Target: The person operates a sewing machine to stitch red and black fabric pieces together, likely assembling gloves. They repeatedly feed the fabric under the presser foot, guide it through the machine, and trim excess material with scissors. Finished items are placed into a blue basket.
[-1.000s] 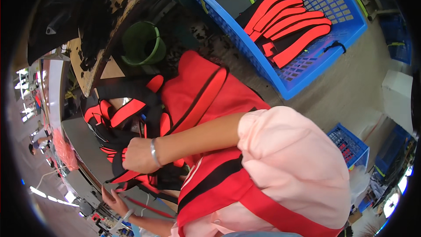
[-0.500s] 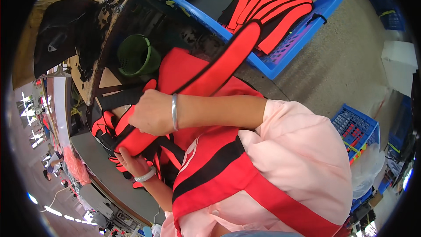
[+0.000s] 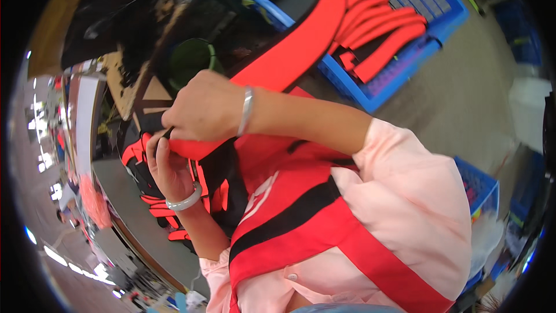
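Hands at work, seen from the head camera: an orange-red strip (image 3: 289,52) with black edging runs up and to the right from a worker's fingers, its rounded far end showing against a blue basket (image 3: 370,101) that holds similar strips (image 3: 382,52). Whether that end touches the basket cannot be told. Grey desk (image 3: 113,188) fills the space at left, its long edge curving down toward the lower border; a heap of black and orange-red pieces (image 3: 217,194) crowds the room between it and the worker's red apron (image 3: 284,197). Green bin (image 3: 191,61) stands beyond the hands, while floor (image 3: 446,93) opens out to the right of the basket. The right hand (image 3: 202,107), its forearm stretched across the body, bends at the knuckles, palm down, its grip closed on the strip's near part. The left hand (image 3: 171,168) rises from below, fingers upward, tips at the near end; whether its grip pinches there cannot be told.
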